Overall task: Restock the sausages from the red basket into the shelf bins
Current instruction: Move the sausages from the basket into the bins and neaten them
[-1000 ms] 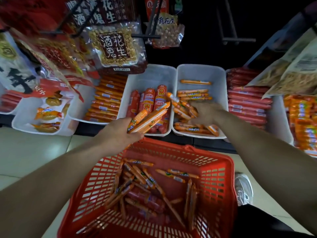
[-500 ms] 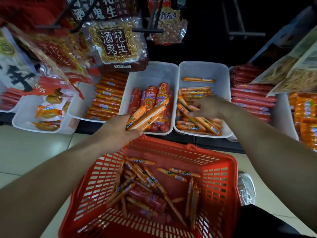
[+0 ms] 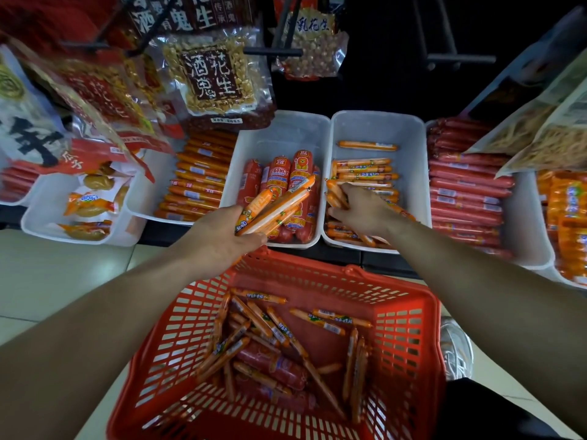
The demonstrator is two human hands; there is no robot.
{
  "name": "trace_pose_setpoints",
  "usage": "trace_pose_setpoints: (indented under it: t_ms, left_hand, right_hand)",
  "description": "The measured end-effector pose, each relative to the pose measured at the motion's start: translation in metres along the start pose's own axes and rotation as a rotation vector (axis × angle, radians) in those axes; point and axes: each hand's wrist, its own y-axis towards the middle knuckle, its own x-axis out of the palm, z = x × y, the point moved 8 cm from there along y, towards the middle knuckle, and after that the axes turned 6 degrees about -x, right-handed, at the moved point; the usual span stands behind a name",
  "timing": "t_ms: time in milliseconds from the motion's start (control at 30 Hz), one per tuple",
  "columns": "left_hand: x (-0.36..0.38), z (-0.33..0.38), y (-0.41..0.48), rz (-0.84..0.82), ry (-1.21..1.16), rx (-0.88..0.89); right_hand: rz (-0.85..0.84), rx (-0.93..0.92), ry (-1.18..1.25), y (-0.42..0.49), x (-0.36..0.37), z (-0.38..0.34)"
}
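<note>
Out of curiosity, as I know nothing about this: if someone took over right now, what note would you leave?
Left grip: holds a bundle of thin orange sausages over the bins.
Right grip: down among the thin sausages in the white bin; unclear whether it pinches any.
Done: that bin is partly stocked.
Left: place the bundle, then the loose sausages in the red basket.
</note>
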Motion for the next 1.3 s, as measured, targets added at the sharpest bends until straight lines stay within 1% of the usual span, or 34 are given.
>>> trace_pose_setpoints:
  t_ms: [133,267,367,433,467,567,600,633,700,767,833,900,1000,1067,1200,1300]
  left_hand:
    - [-0.002,-0.001,0.002,0.010,-0.011,0.000]
    - [-0.006,0.001,0.001,0.019,-0.015,0.003]
    - [-0.009,0.000,-0.002,0.024,-0.014,0.000]
    - [-0.011,-0.003,-0.004,0.029,-0.012,-0.001]
    - [-0.011,-0.004,-0.004,0.031,-0.006,-0.001]
    - [-0.010,-0.004,-0.005,0.029,0.016,-0.003]
    - [-0.009,-0.003,-0.005,0.023,0.013,0.001]
    - [-0.008,-0.002,-0.005,0.018,0.009,0.007]
    - [-0.006,0.001,-0.005,0.010,0.010,0.014]
    - [-0.004,0.002,-0.003,0.004,0.008,0.016]
    - [-0.004,0.002,-0.002,0.007,0.012,0.013]
    - [-0.006,0.001,-0.001,0.024,0.017,0.000]
    - [-0.012,-0.006,0.003,0.062,0.002,-0.028]
    - [-0.014,-0.011,0.005,0.070,-0.022,-0.026]
    - [-0.013,-0.016,0.008,0.056,-0.050,-0.018]
    - [-0.012,-0.013,0.008,0.048,-0.054,-0.016]
  right_hand:
    - [0.016,-0.030,0.059,0.007,-0.006,-0.013]
    - [0.167,-0.100,0.201,0.012,-0.047,-0.038]
    - [0.276,-0.160,0.202,0.014,-0.083,-0.053]
    - [0.233,-0.165,0.086,0.014,-0.093,-0.052]
    - [0.162,-0.149,0.001,0.014,-0.091,-0.045]
    - [-0.133,-0.049,-0.215,0.005,-0.056,-0.006]
    - [-0.217,-0.010,-0.238,-0.001,-0.042,0.008]
    - [-0.266,0.020,-0.225,-0.006,-0.030,0.020]
    - [-0.252,0.052,-0.146,-0.013,-0.023,0.033]
    - [-0.152,0.063,-0.110,-0.012,-0.032,0.037]
    - [-0.051,0.046,-0.155,-0.006,-0.044,0.033]
    - [-0.057,0.034,-0.163,0.004,-0.042,0.021]
    - [-0.158,0.047,-0.130,0.027,-0.020,0.010]
    - [-0.178,0.076,-0.154,0.042,-0.006,0.008]
    - [-0.078,0.173,-0.165,0.051,0.009,0.013]
    - [-0.047,0.247,-0.047,0.048,0.012,0.023]
